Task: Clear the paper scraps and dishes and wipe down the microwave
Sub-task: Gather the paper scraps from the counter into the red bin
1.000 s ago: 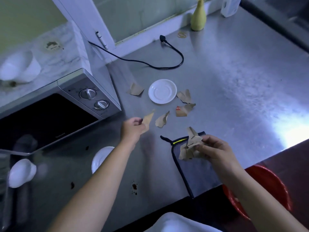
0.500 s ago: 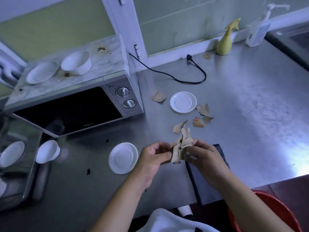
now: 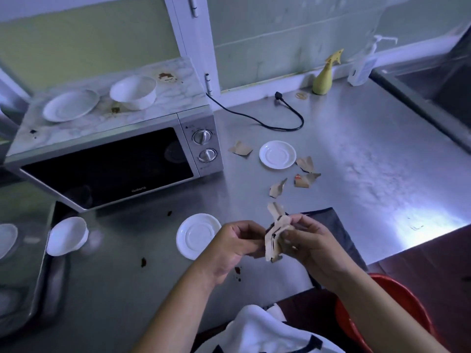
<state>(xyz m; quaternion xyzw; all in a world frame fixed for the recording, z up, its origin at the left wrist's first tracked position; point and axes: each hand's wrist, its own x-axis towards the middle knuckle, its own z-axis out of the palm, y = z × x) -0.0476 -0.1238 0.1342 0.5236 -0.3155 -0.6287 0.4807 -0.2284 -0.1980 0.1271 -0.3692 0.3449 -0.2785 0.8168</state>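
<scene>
Hands meet above the steel counter (image 3: 356, 149): the left hand (image 3: 234, 240) and right hand (image 3: 313, 245) both pinch a bundle of brown paper scraps (image 3: 274, 235), apparently bunched for one trip to the red bin (image 3: 397, 301), which is cut off at the frame's edge. Loose scraps (image 3: 278, 187) lie near a saucer (image 3: 277, 154), right of the microwave (image 3: 114, 164). The right arm hides part of a dark cloth (image 3: 339, 225).

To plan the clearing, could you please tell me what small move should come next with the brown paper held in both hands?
Probably the left hand lets go and reaches for the nearest brown paper scrap, since the right hand grips the crumpled brown paper bundle and four scraps lie loose.
</scene>
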